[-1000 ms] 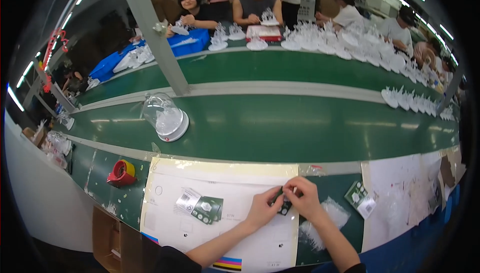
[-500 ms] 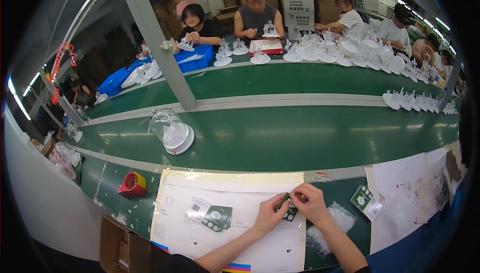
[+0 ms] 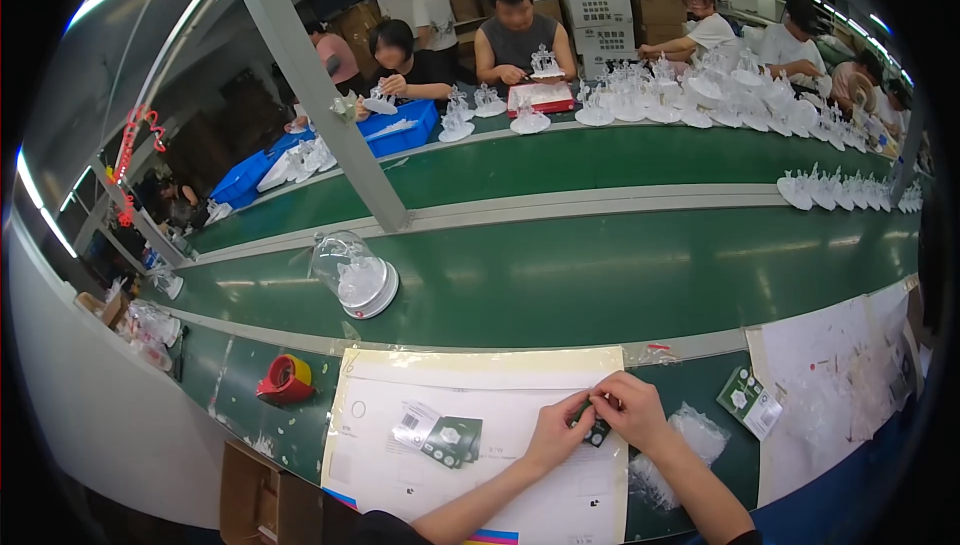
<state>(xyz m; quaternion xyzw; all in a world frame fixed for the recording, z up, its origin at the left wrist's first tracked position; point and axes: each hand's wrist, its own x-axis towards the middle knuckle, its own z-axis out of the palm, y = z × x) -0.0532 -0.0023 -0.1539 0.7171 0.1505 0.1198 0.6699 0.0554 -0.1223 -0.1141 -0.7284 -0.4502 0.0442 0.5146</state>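
Note:
My left hand (image 3: 558,437) and my right hand (image 3: 632,411) meet over the right part of a white printed sheet (image 3: 385,380). Both are closed, their fingertips pinched together at a small dark green printed card (image 3: 598,433), which they largely cover. Whether the card is folded I cannot tell. Left of my hands, several green cards (image 3: 455,439) lie fanned out on the sheet, a white barcoded one (image 3: 413,423) beside them. A heap of clear plastic bags (image 3: 702,433) lies by my right forearm.
A clear dome on a white base (image 3: 368,290) stands on the green belt (image 3: 560,275). Red and yellow tape rolls (image 3: 285,381) lie at left, another green-and-white card (image 3: 748,403) at right. Beyond, co-workers sit behind many clear figures on white discs (image 3: 690,95). A metal post (image 3: 320,95) rises at left.
The whole scene has shifted slightly right and down in the picture. My hands stay together at the green card, with the fingers slightly rearranged.

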